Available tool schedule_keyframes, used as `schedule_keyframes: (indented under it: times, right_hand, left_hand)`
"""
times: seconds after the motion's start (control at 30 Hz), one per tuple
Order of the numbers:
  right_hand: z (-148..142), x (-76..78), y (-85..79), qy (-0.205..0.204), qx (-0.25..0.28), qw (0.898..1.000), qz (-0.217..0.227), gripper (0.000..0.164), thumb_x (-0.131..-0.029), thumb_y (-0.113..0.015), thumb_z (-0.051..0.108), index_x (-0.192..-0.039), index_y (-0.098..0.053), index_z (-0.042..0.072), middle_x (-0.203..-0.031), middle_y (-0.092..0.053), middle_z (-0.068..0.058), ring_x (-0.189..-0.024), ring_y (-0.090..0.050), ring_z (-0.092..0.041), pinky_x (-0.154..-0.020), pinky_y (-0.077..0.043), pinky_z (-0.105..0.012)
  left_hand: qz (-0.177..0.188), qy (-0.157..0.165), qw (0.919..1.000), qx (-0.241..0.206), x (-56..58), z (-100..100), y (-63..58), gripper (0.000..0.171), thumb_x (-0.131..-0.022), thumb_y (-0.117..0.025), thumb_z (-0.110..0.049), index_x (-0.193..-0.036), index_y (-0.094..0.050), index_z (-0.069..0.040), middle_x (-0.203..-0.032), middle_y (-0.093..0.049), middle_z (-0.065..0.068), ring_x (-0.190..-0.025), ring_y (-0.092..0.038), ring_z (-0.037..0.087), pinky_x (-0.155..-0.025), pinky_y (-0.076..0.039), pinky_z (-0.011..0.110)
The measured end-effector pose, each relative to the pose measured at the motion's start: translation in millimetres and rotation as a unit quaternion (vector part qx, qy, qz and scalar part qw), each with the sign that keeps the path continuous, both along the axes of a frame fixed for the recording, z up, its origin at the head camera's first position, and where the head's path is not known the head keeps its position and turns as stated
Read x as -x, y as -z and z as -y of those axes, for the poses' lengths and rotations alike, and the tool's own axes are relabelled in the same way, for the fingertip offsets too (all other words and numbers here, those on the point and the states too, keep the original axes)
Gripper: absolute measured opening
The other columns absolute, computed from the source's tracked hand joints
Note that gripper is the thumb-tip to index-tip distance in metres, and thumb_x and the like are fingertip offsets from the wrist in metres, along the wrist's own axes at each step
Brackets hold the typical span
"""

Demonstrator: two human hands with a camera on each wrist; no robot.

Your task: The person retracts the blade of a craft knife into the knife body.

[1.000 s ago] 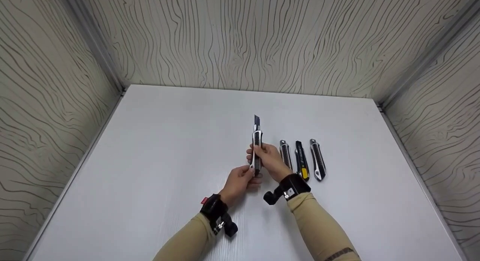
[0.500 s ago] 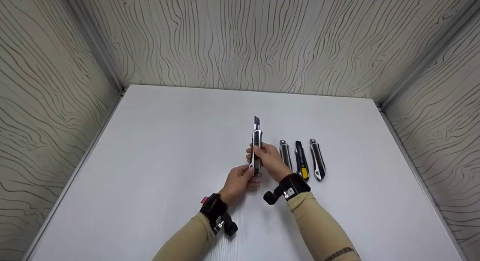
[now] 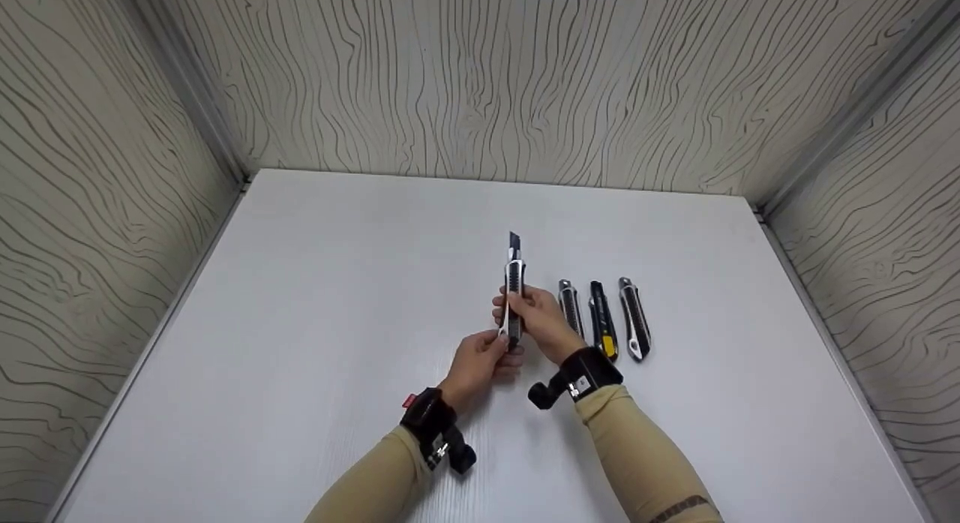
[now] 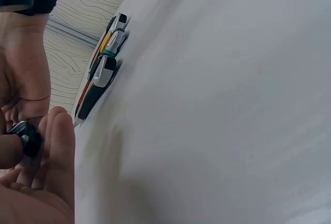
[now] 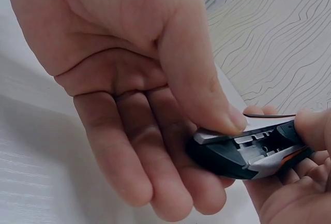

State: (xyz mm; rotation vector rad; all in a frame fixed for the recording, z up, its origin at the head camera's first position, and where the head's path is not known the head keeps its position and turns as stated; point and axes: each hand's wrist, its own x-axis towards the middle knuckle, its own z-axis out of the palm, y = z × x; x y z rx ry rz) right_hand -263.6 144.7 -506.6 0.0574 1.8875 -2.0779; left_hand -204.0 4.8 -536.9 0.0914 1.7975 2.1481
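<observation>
A silver and black utility knife points away from me in the head view, its dark blade extended. My right hand grips the handle's middle, thumb lying along its front. Lower down, my left hand pinches the tail end. The right wrist view shows the left thumb on the knife's tail, beside a slot in the handle. The right hand enters at that view's right edge. In the left wrist view, only the knife's dark end shows between the hands; its blade is hidden.
Right of the hands lie a silver and black utility knife, partly covered by the right hand, a black and yellow one and another silver and black one. The white table meets patterned walls behind and at both sides.
</observation>
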Motion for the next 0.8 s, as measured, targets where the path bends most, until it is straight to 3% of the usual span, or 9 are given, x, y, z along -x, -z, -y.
schedule_keyframes:
  times: [0.23, 0.8]
  right_hand:
    - [-1.6, 1.2, 1.2, -0.011, 0.008, 1.0, 0.0, 0.037, -0.102, -0.046, 0.01, -0.133, -0.044, -0.011, -0.111, -0.066, -0.016, -0.088, -0.068, -0.013, -0.087, -0.057, -0.027]
    - [-1.1, 0.2, -0.3, -0.021, 0.01, 1.0, -0.005, 0.039, -0.102, -0.046, 0.007, -0.136, -0.041, -0.011, -0.124, -0.059, -0.026, -0.091, -0.067, -0.012, -0.089, -0.056, -0.026]
  left_hand:
    - [-0.004, -0.003, 1.0, 0.008, 0.9, -0.7, 0.1, 0.031, -0.103, -0.044, -0.013, -0.113, -0.059, 0.012, -0.103, -0.07, 0.026, -0.083, -0.071, 0.019, -0.081, -0.061, 0.042]
    - [0.007, -0.006, 1.0, 0.003, 1.1, 0.5, -2.8, 0.032, -0.104, -0.044, -0.013, -0.119, -0.056, 0.013, -0.108, -0.068, 0.029, -0.093, -0.072, 0.029, -0.086, -0.059, 0.041]
